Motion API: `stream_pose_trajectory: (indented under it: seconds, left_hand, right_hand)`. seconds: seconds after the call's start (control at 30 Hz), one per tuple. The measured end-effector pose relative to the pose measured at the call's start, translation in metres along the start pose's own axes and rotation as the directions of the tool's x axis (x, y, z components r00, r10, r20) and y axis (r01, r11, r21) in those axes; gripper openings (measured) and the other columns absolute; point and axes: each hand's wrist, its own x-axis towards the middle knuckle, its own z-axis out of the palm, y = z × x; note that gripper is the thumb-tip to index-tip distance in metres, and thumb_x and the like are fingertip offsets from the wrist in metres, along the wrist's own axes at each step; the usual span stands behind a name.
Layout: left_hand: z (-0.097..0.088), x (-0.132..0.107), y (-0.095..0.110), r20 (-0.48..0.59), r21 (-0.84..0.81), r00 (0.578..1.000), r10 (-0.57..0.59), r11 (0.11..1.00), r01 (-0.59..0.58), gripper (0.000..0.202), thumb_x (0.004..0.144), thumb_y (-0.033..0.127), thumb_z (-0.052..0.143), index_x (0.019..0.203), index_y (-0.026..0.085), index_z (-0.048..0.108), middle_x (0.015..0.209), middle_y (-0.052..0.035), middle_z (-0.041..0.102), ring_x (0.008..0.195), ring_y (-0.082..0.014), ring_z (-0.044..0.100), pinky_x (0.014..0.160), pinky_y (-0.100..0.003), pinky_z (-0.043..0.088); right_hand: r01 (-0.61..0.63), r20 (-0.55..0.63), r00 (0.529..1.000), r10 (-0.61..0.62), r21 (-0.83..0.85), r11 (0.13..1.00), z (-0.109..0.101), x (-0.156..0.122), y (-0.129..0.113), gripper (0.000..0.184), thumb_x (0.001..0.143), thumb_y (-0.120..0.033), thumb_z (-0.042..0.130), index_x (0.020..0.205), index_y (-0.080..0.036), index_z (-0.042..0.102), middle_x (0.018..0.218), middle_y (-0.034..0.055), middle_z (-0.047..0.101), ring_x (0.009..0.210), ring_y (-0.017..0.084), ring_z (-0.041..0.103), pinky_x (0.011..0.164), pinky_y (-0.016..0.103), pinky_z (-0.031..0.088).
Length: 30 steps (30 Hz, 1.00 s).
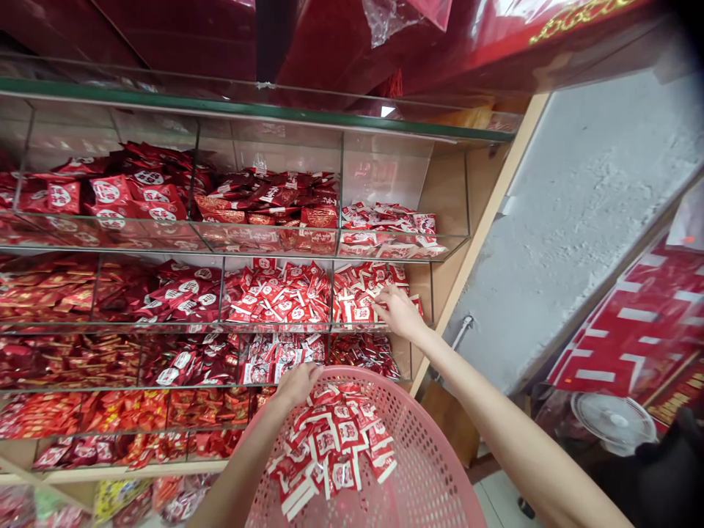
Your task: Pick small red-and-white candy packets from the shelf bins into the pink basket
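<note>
A pink perforated plastic basket (440, 455) is in front of me, with a heap of small red-and-white wrapped packets (335, 440) inside. My left hand (300, 383) grips its far rim, the fingertips partly hidden. Further up, my right hand (400, 312) reaches into a clear shelf compartment at the right end of its row. Its fingers are stretched out over similar red-and-white packets (357, 301), touching the pile. No packet shows clearly in that hand. More of these packets (280, 293) fill the compartment to the left.
Glass-divided shelves hold many rows of red packets (137, 191). A green-edged glass shelf (264, 110) runs above, carrying large red boxes (341, 51). A wooden side panel (478, 242) ends the rack beside a rough grey wall (594, 169). A white fan (613, 419) is at lower right.
</note>
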Motion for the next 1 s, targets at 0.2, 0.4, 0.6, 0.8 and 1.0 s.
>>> stream_pose_trajectory:
  seconds: [0.2, 0.4, 0.6, 0.8, 1.0]
  left_hand:
    - [-0.001, 0.000, 0.000, 0.014, -0.010, 1.000, -0.009, 1.000, 0.009, 0.048, 0.084, 0.056, 0.022, 0.088, 0.024, 0.058, 0.086, -0.0029, 0.066, 0.075, -0.0174, 0.060, 0.062, -0.024, 0.039]
    - [0.001, 0.000, -0.001, -0.002, 0.007, 1.000, 0.003, 1.000, -0.003, 0.048, 0.084, 0.056, 0.022, 0.088, 0.024, 0.058, 0.086, -0.0028, 0.066, 0.076, -0.0174, 0.060, 0.061, -0.024, 0.038]
    - [0.002, 0.002, -0.001, 0.010, -0.001, 1.000, 0.014, 1.000, -0.014, 0.049, 0.085, 0.055, 0.022, 0.090, 0.023, 0.058, 0.087, -0.0033, 0.066, 0.079, -0.0186, 0.060, 0.062, -0.025, 0.039]
    - [0.002, 0.002, 0.000, 0.037, -0.018, 0.999, -0.025, 1.000, 0.026, 0.047, 0.085, 0.053, 0.023, 0.095, 0.024, 0.059, 0.088, -0.0046, 0.066, 0.078, -0.0191, 0.060, 0.061, -0.025, 0.039]
    - [0.001, 0.001, 0.000, 0.004, 0.039, 1.000, 0.010, 0.999, -0.010, 0.046, 0.085, 0.052, 0.023, 0.088, 0.023, 0.058, 0.086, -0.0049, 0.066, 0.080, -0.0204, 0.060, 0.063, -0.026, 0.039]
  right_hand:
    - [-0.019, 0.020, 1.000, 0.017, 0.145, 0.989, 0.008, 0.001, 0.007, 0.009, 0.077, -0.019, 0.050, 0.072, -0.018, 0.058, 0.085, 0.0047, 0.055, 0.082, 0.017, 0.049, 0.072, 0.027, 0.035]
    - [0.041, -0.083, 0.996, -0.016, 0.319, 0.947, -0.010, -0.009, -0.004, 0.011, 0.080, -0.023, 0.045, 0.072, -0.019, 0.051, 0.071, 0.0004, 0.056, 0.066, 0.013, 0.049, 0.063, 0.024, 0.034]
    - [0.056, -0.156, 0.987, 0.049, 0.602, 0.797, -0.037, -0.039, -0.030, 0.016, 0.083, -0.033, 0.044, 0.079, -0.018, 0.049, 0.066, -0.0018, 0.054, 0.059, 0.011, 0.048, 0.059, 0.023, 0.035]
    - [-0.342, 0.348, 0.936, 0.058, 0.854, 0.392, 0.014, -0.096, -0.059, 0.021, 0.079, -0.038, 0.050, 0.074, -0.018, 0.048, 0.052, -0.0040, 0.053, 0.046, 0.008, 0.046, 0.048, 0.021, 0.034]
    - [-0.786, 0.781, 0.618, 0.083, 0.615, 0.062, 0.086, -0.152, -0.073, 0.021, 0.065, -0.032, 0.063, 0.070, -0.016, 0.050, 0.052, -0.0046, 0.055, 0.043, 0.006, 0.050, 0.040, 0.016, 0.030]
